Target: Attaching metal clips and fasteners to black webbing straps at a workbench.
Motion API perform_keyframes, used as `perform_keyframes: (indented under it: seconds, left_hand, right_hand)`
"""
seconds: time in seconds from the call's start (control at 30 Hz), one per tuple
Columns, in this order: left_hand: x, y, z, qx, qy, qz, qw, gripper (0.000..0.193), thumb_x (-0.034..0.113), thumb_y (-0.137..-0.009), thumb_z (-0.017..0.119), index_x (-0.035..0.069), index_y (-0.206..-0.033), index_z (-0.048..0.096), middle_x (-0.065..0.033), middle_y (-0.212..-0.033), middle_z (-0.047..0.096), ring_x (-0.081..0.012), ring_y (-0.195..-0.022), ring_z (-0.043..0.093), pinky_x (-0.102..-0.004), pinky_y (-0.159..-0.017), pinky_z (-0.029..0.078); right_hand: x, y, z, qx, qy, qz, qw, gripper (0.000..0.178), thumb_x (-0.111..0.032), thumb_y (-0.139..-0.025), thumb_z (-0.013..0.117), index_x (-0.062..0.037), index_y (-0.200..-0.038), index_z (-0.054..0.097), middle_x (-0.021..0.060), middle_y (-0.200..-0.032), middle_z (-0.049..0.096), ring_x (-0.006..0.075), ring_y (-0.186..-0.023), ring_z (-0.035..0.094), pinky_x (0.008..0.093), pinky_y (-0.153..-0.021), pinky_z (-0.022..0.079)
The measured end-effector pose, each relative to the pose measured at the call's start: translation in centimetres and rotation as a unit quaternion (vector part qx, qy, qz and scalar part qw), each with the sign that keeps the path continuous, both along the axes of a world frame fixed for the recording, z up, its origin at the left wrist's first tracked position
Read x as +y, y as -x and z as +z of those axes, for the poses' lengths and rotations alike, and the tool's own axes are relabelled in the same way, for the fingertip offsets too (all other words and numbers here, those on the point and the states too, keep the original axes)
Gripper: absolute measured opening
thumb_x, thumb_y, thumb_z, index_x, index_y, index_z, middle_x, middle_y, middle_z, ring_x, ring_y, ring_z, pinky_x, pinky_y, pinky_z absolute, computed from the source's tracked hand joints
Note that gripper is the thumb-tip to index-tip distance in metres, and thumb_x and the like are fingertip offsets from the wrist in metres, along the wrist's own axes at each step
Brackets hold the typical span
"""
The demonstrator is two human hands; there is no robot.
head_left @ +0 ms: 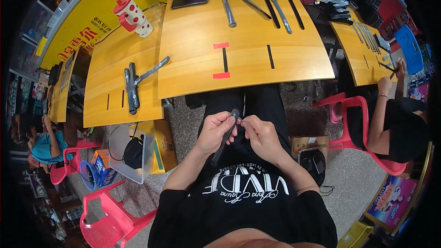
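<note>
Above my lap, just off the table's near edge, my left hand (215,131) is closed around a long, flat dark strap (223,143). The strap slants, its rounded upper end showing past my thumb and its tail pointing down toward my shirt. My right hand (263,137) is pinched close beside that upper end. What lies between its fingertips is too small to make out. On the far part of the wooden table (193,59) lie several similar grey and black straps (281,16), roughly side by side.
A black phone (190,0) lies at the table's far left. Red tape (221,76) and black strips mark the tabletop. On the left table are crossed straps (132,87) and a dotted cup (133,17). Co-workers sit at both sides; a pink chair (110,218) stands lower left.
</note>
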State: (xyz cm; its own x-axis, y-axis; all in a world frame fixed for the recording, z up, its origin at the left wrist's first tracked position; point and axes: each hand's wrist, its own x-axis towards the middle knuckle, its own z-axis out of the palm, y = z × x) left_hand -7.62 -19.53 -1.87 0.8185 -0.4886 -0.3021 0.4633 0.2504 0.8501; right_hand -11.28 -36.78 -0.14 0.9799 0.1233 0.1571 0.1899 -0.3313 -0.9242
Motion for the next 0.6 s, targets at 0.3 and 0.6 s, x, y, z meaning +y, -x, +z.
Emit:
perform_keyframes:
  seconds: [0.3,0.6]
  left_hand:
    - [0.54,-0.20,0.32,-0.098,-0.112,-0.046,0.988,0.019,0.017,-0.096,0.054,0.003,-0.092,0.065,-0.0002,-0.068,0.060,-0.0050,-0.054,0.054,-0.0167,-0.046,0.042]
    - [0.55,-0.54,0.01,-0.006,0.003,-0.029,1.000,0.019,0.017,-0.097,0.053,0.002,-0.096,0.064,-0.0022,-0.068,0.061,-0.0063,-0.051,0.055,-0.0168,-0.044,0.042]
  right_hand:
    - [-0.53,-0.24,-0.09,-0.057,0.027,0.037,0.997,0.005,0.002,-0.090,0.052,0.0028,-0.090,0.056,0.0115,-0.062,0.055,0.0215,-0.055,0.059,0.0301,-0.051,0.045]
    - [-0.27,-0.12,0.28,-0.019,0.025,0.011,0.999,0.003,0.000,-0.088,0.054,0.0016,-0.089,0.056,0.0193,-0.072,0.057,0.0371,-0.066,0.061,0.0407,-0.055,0.046]
